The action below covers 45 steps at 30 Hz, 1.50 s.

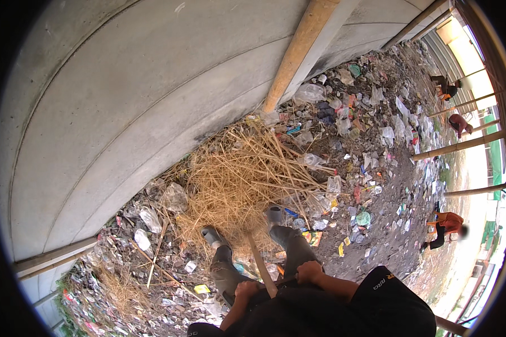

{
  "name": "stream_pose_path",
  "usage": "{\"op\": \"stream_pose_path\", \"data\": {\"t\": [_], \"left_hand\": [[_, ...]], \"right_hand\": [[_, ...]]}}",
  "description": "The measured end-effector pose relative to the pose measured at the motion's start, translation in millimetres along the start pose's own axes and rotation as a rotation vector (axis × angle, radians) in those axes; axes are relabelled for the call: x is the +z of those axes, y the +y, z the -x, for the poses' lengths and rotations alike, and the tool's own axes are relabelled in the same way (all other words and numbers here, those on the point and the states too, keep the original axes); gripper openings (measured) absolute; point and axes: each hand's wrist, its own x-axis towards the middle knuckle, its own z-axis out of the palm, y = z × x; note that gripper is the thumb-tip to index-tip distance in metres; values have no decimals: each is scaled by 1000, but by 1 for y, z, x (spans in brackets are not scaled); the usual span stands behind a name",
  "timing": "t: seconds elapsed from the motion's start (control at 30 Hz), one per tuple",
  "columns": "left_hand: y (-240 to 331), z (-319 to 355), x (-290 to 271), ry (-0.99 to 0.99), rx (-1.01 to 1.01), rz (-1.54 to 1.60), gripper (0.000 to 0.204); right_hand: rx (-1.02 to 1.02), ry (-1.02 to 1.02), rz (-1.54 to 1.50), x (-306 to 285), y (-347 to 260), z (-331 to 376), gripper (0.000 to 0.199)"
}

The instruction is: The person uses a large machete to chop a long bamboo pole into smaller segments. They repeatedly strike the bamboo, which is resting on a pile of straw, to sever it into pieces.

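Between my two hands, I see a wooden handle (260, 263) running up and away toward the dry straw pile (239, 182), its long axis nearly vertical, leaning slightly left. My left hand (247, 290) and right hand (310, 272) both have fingers clamped around its near end. Littered ground (376, 213) and a concrete wall (123, 112) surround it.

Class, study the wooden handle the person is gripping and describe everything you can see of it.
The wooden handle is a pale, bare wood pole, straight and slim. It slants from the person's hands up and leftward toward the heap of dry straw, where its far end is lost among the stalks, so whatever head it carries cannot be seen. The left hand grips it low, near its end; the right hand sits beside it, its hold unclear. It passes between the person's grey-trousered legs.
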Motion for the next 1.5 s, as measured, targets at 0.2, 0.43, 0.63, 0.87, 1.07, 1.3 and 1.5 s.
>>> {"op": "stream_pose_path", "data": {"t": [0.2, 0.43, 0.63, 0.87, 1.07, 1.3, 1.5], "left_hand": [[-26, 28, 1, 57, -168, 87, 40], [-82, 6, 38, 114, -110, 26, 38], [-70, 24, 29, 119, -2, -78, 31], [-78, 49, 14, 187, -125, -9, 34], [-199, 52, 32, 232, -178, -91, 31], [-240, 28, 67, 205, -93, 34, 30], [-227, 43, 37, 319, -91, 31, 31]], "right_hand": [[-108, 37, 3, 27, -25, -27, 34], [-92, 29, -3, 11, -60, -14, 33], [-63, 58, -34, 42, -56, -16, 33], [-102, 78, 37, 47, -77, -28, 35], [-155, 137, -72, 61, -174, -77, 39], [-110, 178, -66, 68, -203, -56, 37], [-125, 193, -23, 58, -200, -65, 35]]}}
